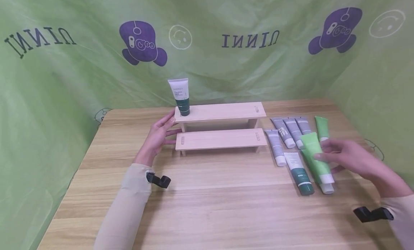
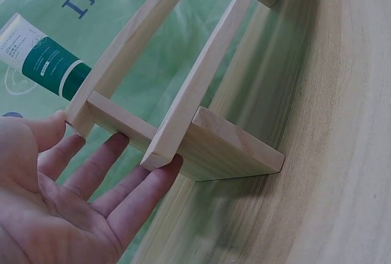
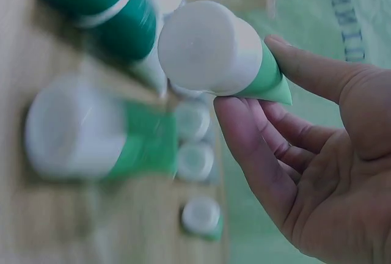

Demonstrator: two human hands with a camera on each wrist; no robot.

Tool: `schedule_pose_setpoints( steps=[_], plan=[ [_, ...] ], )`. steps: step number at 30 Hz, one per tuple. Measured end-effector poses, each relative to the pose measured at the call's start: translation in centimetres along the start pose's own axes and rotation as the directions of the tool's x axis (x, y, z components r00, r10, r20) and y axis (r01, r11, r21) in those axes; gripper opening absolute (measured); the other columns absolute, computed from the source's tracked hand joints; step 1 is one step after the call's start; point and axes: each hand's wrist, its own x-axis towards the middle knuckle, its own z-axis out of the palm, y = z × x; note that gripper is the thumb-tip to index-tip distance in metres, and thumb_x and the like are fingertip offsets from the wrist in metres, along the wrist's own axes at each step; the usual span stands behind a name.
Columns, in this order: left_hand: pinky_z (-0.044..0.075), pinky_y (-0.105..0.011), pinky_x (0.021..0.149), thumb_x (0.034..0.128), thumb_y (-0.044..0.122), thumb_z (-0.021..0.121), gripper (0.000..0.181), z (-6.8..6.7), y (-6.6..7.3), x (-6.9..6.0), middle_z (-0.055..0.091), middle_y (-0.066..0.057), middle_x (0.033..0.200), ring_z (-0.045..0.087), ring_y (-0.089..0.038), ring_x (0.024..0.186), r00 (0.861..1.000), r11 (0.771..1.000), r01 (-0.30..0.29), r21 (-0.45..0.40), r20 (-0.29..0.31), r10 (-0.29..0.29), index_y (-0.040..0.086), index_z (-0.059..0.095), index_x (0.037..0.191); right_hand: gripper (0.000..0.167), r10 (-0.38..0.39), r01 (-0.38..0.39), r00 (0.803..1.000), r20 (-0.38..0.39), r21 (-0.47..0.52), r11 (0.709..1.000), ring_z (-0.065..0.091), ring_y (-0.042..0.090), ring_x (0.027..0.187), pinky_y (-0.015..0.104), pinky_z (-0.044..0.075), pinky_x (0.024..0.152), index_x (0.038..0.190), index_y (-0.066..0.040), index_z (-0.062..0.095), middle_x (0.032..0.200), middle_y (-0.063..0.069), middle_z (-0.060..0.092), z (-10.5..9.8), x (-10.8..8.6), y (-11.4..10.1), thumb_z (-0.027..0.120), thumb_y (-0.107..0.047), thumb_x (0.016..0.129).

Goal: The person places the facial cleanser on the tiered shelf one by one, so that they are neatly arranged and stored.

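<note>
- Green printed cloth (image 1: 207,68) hangs behind the table.
- The wooden table (image 1: 210,207) carries all the things.
- The two-step wooden stand (image 1: 223,112) is placed near the back edge of the table.
- The right hand (image 1: 354,157), toward the table's right edge, pinches one light-green tube between thumb and fingers.
- The left hand (image 1: 157,134) rests at the left end of the stand; its fingers are spread, and they touch the boards.
- This held light-green tube (image 1: 321,167) is above a second light-green tube (image 1: 327,188), which lies on the table.
- One white-and-dark-green tube (image 1: 299,174) lies just beside them; its twin (image 1: 181,95) stands on its cap at the upper step's left end.
- Four greyish tubes (image 1: 276,147) lie near the stand's right end.
- A smaller green tube (image 1: 321,127) lies toward the table's back right corner.
</note>
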Motion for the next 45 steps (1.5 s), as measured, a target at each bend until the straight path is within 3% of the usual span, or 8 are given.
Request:
schedule_pose_setpoints(
  steps=[6, 14, 23, 29, 34, 45],
  plan=[
    [0.058, -0.053, 0.086, 0.1066, 0.037, 0.050, 0.050, -0.2, 0.1, -0.1, 0.042, -0.016, 0.154, 0.055, -0.039, 0.128, 1.000, 1.000, 0.007, 0.010, 0.002, -0.007, 0.033, 0.039, 0.155, 0.069, -0.043, 0.042, 0.999, 0.033, 0.043, 0.998, 0.068, 0.026, 0.089, 0.035, 0.062, 0.067, 0.142, 0.009, 0.040, 0.124, 0.029, 0.056, 1.1, 2.0, -4.1, 0.070, -0.032, 0.096],
    [0.058, -0.052, 0.085, 0.1055, 0.038, 0.052, 0.050, 0.0, 0.1, 0.0, 0.043, -0.016, 0.154, 0.054, -0.042, 0.129, 1.000, 1.000, 0.007, 0.006, 0.005, -0.007, 0.035, 0.041, 0.154, 0.047, -0.135, 0.125, 0.989, 0.054, 0.157, 0.980, 0.067, 0.024, 0.079, 0.040, 0.063, 0.064, 0.123, 0.003, 0.055, 0.108, 0.019, 0.060, 2.9, 4.9, -9.5, 0.078, -0.022, 0.090],
    [0.059, -0.052, 0.084, 0.1062, 0.035, 0.051, 0.051, 0.1, 0.0, -0.1, 0.045, -0.019, 0.151, 0.054, -0.042, 0.128, 1.000, 1.000, 0.007, -0.020, -0.002, -0.007, 0.030, 0.039, 0.156, 0.047, -0.199, 0.165, 0.975, 0.094, 0.287, 0.944, 0.067, 0.028, 0.090, 0.046, 0.062, 0.072, 0.127, 0.002, 0.053, 0.113, 0.019, 0.060, 5.0, 8.2, -15.0, 0.077, -0.017, 0.090],
    [0.059, -0.051, 0.083, 0.1063, 0.035, 0.051, 0.050, 0.2, 0.1, -0.1, 0.048, -0.018, 0.150, 0.056, -0.040, 0.126, 1.000, 1.000, 0.007, -0.010, -0.016, -0.007, 0.031, 0.040, 0.155, 0.047, -0.262, 0.220, 0.963, 0.062, 0.383, 0.897, 0.065, 0.031, 0.096, 0.045, 0.063, 0.074, 0.129, 0.004, 0.050, 0.114, 0.023, 0.059, 6.2, 10.5, -18.3, 0.075, -0.010, 0.091],
    [0.056, -0.056, 0.088, 0.1050, 0.040, 0.052, 0.052, 0.5, 0.3, -0.2, 0.048, -0.017, 0.150, 0.057, -0.040, 0.125, 0.999, 0.999, 0.009, 0.035, -0.046, -0.007, 0.033, 0.040, 0.155, 0.043, -0.271, 0.226, 0.962, 0.024, 0.486, 0.844, 0.065, 0.032, 0.097, 0.046, 0.062, 0.078, 0.126, 0.002, 0.050, 0.115, 0.021, 0.057, 7.0, 12.0, -20.5, 0.073, -0.004, 0.091],
    [0.054, -0.059, 0.093, 0.1048, 0.047, 0.049, 0.050, 1.5, 0.6, -0.6, 0.051, -0.014, 0.149, 0.057, -0.039, 0.125, 0.991, 0.996, 0.032, 0.084, -0.135, -0.020, 0.036, 0.041, 0.153, 0.044, -0.308, 0.333, 0.941, -0.136, 0.511, 0.792, 0.064, 0.032, 0.101, 0.051, 0.061, 0.080, 0.126, 0.000, 0.050, 0.116, 0.022, 0.058, 8.5, 14.7, -24.1, 0.074, 0.000, 0.090]
  ],
)
